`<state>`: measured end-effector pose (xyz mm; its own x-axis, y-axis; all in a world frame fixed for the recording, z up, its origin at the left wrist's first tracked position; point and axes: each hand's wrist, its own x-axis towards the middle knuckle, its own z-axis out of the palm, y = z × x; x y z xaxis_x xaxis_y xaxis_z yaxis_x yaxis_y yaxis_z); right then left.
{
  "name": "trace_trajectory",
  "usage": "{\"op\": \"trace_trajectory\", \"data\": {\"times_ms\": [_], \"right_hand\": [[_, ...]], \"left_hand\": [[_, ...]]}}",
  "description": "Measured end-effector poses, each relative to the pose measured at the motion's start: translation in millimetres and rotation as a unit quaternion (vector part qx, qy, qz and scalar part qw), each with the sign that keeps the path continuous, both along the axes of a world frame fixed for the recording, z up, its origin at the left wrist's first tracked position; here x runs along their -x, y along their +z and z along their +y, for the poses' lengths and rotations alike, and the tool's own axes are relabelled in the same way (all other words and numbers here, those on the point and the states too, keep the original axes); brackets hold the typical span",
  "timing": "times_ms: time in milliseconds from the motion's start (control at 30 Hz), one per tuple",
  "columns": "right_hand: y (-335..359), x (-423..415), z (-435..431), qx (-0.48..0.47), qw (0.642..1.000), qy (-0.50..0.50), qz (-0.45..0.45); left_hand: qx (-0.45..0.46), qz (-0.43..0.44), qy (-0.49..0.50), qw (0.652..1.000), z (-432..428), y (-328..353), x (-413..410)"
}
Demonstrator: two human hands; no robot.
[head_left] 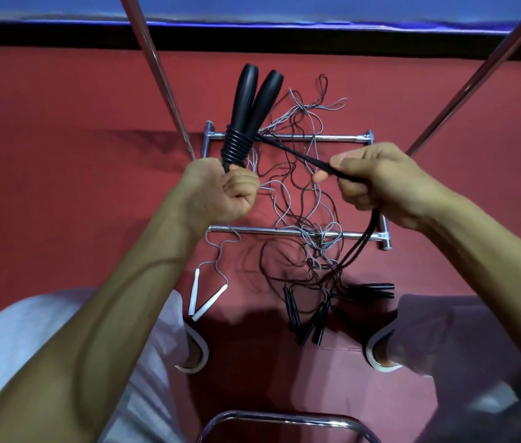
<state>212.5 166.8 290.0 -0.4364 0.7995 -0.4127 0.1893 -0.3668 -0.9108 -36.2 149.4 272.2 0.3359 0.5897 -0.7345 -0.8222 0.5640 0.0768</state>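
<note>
My left hand [220, 193] grips the lower ends of two black skipping-rope handles [254, 100], which stand upright side by side. Black rope [235, 145] is coiled several turns round them just above my fist. A doubled strand of that black rope [294, 155] runs taut from the coil to my right hand [377, 180], which pinches it between thumb and fingers. The rest of the strand hangs down from my right hand towards the floor.
A chrome rack [284, 231] lies on the red floor under a tangle of thin grey and dark ropes [300, 193]. White handles [200, 298] and several black handles [316, 318] lie near my feet. Two chrome poles [160, 75] [476, 75] rise at either side.
</note>
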Motion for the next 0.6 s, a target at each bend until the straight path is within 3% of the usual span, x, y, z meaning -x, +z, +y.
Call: {"op": "trace_trajectory", "data": {"times_ms": [67, 167, 233, 267, 333, 367, 433, 533, 600], "right_hand": [[-2.7, 2.2, -3.0, -0.165, 0.982, 0.022, -0.084], [-7.8, -0.9, -6.4, -0.397, 0.881, 0.071, -0.249], [-9.1, -2.5, -7.9, -0.442, 0.852, 0.088, -0.265], [-8.6, -1.7, -8.3, -0.401, 0.882, 0.087, -0.234], [-2.5, 2.0, -6.8, -0.177, 0.979, 0.041, -0.087], [1.0, 3.7, -6.3, -0.04, 0.999, 0.011, -0.011], [5.2, 6.0, -5.2, 0.136, 0.989, -0.023, 0.059], [-1.7, 6.8, -4.3, 0.128, 0.992, 0.011, 0.019], [-10.8, 7.6, -5.0, -0.009, 0.996, 0.042, -0.083]], "left_hand": [[0.011, 0.0, 0.005, 1.0, 0.0, 0.9, 0.3], [0.024, 0.005, 0.011, 1.0, -1.6, 1.8, 0.3], [0.028, 0.013, 0.017, 0.999, -2.0, 2.4, 1.6], [0.029, 0.015, 0.019, 0.999, -2.1, 3.1, 2.2], [0.027, 0.022, 0.019, 0.999, -2.2, 4.7, 2.2], [0.025, 0.025, 0.017, 0.999, -2.4, 4.9, 1.9], [0.024, 0.028, 0.012, 0.999, -2.2, 4.2, 1.5], [0.033, 0.038, 0.016, 0.999, -2.4, 2.2, 0.6], [0.034, 0.051, 0.019, 0.998, -4.2, 3.6, -2.0]]}}
